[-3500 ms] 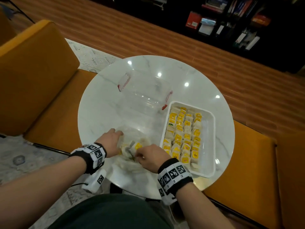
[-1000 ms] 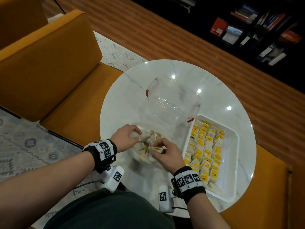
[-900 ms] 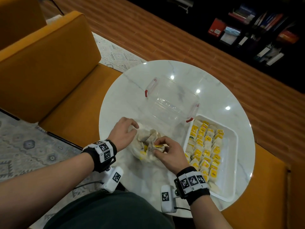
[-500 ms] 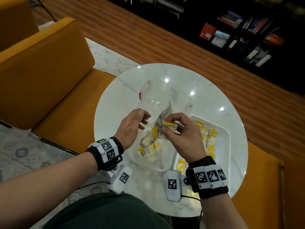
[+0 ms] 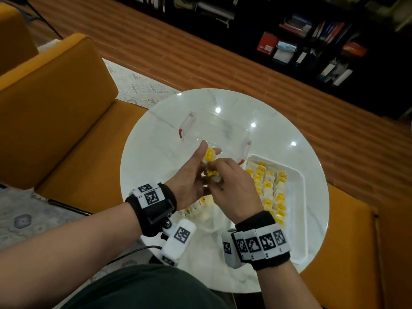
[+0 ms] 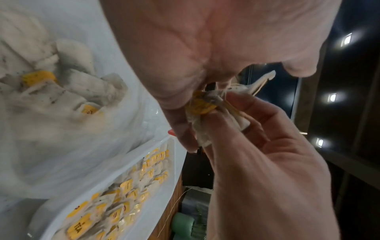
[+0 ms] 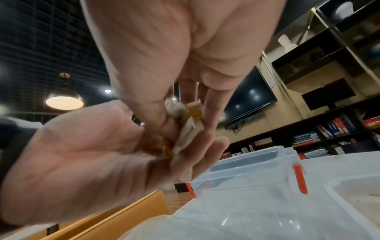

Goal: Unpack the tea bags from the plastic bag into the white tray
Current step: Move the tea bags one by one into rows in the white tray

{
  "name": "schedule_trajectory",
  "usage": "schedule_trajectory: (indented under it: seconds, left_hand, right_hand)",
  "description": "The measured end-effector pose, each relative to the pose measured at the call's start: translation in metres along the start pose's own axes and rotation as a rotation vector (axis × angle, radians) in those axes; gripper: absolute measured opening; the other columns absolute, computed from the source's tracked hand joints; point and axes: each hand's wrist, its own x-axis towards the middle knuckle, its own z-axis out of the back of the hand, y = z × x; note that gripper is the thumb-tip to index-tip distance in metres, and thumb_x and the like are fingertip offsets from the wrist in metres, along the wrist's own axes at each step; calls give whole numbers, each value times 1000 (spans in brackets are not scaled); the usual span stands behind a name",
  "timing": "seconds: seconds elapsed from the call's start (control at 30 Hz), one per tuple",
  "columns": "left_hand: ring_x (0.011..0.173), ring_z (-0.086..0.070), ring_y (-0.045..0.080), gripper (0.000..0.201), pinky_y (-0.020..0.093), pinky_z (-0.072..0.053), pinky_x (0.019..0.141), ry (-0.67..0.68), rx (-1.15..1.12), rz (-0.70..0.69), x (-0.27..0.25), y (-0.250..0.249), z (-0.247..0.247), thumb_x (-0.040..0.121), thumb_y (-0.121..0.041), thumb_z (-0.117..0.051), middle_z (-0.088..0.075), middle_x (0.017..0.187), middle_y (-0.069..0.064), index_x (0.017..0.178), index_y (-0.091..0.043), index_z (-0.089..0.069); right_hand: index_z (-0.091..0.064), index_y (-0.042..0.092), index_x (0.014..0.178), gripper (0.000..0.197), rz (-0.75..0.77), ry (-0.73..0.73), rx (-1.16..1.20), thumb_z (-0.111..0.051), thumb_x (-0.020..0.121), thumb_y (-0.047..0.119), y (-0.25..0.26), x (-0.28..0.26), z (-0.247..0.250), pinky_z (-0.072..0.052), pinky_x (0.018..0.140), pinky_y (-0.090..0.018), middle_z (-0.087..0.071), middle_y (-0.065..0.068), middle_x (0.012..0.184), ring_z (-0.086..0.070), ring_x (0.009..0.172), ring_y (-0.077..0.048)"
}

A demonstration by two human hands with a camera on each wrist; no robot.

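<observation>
Both hands meet above the bag [image 5: 207, 221], working a small clump of tea bags [image 5: 210, 172]. The right hand [image 5: 234, 188] pinches the clump between thumb and fingers; the left hand [image 5: 189, 175] cups it from the other side, fingers mostly straight, one yellow tag lying against them.

To do this well, I would tease the strings apart before moving off, then carry the clump right of the grip and lay each one flat in the tray [image 5: 298, 181], in line with the rows already there.

How many tea bags are in the clump is hard to tell, perhaps two or three. The hands hide most of the bag below the grip, where more tea bags lie.
</observation>
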Motion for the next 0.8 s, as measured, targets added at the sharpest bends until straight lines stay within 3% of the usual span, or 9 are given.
schedule_trajectory:
  seconds: [0.07,0.13,0.2,0.27,0.37,0.47,0.57,0.7,0.8]
  left_hand:
    - [88,-63,24,66,36,-59,73,-35,12,-15,2,3,0,85,-63,-56,-61,105,12,128,-13,-63]
    - [77,-64,21,48,33,-58,68,-52,-1,-18,3,5,-1,94,-51,-55,-63,96,12,117,-10,-65]
    - [75,-67,22,38,34,-57,69,-22,-22,-5,2,5,-1,104,-41,-46,-67,90,11,111,-8,-64]
    - [80,-69,25,37,36,-56,73,6,6,14,2,4,1,107,-38,-42,-69,96,13,115,-8,-62]
    - [79,-69,25,38,33,-58,65,9,37,43,0,3,-1,107,-37,-42,-68,96,14,118,-8,-63]
    - [70,-62,20,35,31,-55,60,22,81,54,-2,4,-3,106,-35,-45,-64,84,9,100,-11,-69]
    - [67,-53,20,32,30,-48,56,20,161,53,-2,7,-2,104,-35,-49,-58,81,8,94,-15,-72]
    - [58,-48,16,24,21,-32,41,57,292,105,-1,4,-3,99,-32,-54,-56,75,5,87,-15,-66]
    - [58,-47,16,26,21,-31,40,153,517,169,-3,2,-7,94,-34,-59,-59,74,5,79,-14,-67]
  right_hand:
    - [-64,19,116,35,-27,96,69,-64,82,12,4,-2,5,-49,72,-26,-64,5,99,-61,85,-15]
    - [-56,23,118,37,-83,135,176,-65,83,12,7,-6,10,-54,75,-25,-63,8,99,-61,84,-9]
    - [-49,27,115,39,-161,84,324,-63,84,9,9,-9,13,-56,80,-22,-66,10,107,-65,95,-6]
    - [-47,27,111,36,-228,-4,446,-63,87,6,9,-12,12,-60,84,-26,-66,9,109,-66,103,-7]
    - [-54,25,107,30,-228,-125,351,-68,87,7,6,-17,9,-61,76,-28,-65,14,99,-65,98,-3]
    - [-67,25,103,22,-178,-155,191,-72,83,17,3,-25,8,-57,70,-36,-69,15,92,-65,91,-7]
    - [-72,27,100,16,-188,-127,237,-73,85,25,7,-31,12,-56,71,-31,-71,17,89,-65,92,-6]
    - [-71,29,90,6,-338,-283,393,-73,90,24,4,-28,29,-50,64,-19,-72,15,88,-68,86,-6]
    - [-69,31,115,24,-383,-218,490,-73,92,27,-8,-22,41,-49,66,-13,-68,15,109,-65,89,-2]
